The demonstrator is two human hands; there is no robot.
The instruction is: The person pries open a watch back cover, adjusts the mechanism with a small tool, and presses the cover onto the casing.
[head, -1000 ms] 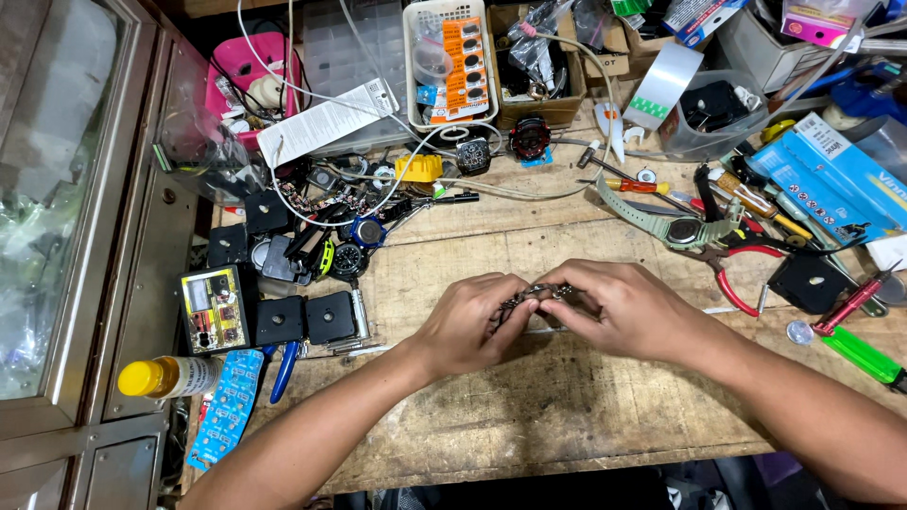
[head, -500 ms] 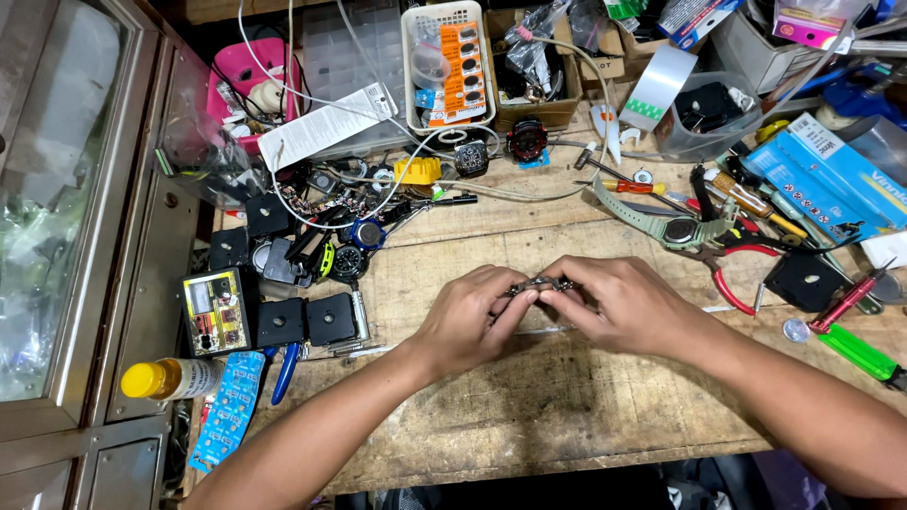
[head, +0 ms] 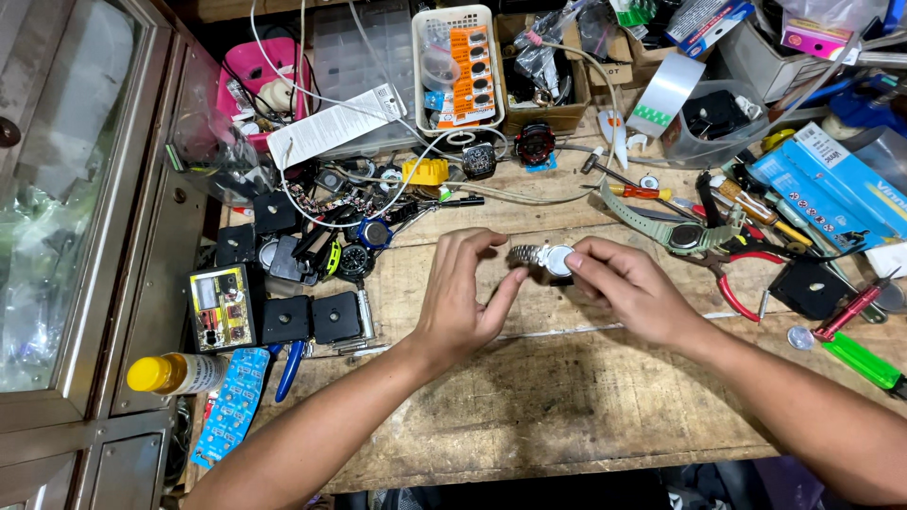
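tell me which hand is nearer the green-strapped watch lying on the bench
Right. The right hand sits just left of and below the green-strapped watch, holding a silver watch. The left hand is farther left, beyond that silver watch.

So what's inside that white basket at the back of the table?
The white basket holds an orange card of round button batteries standing upright and some clear plastic packets. Whatever lies beneath them on the basket's bottom is covered, so that cannot be told.
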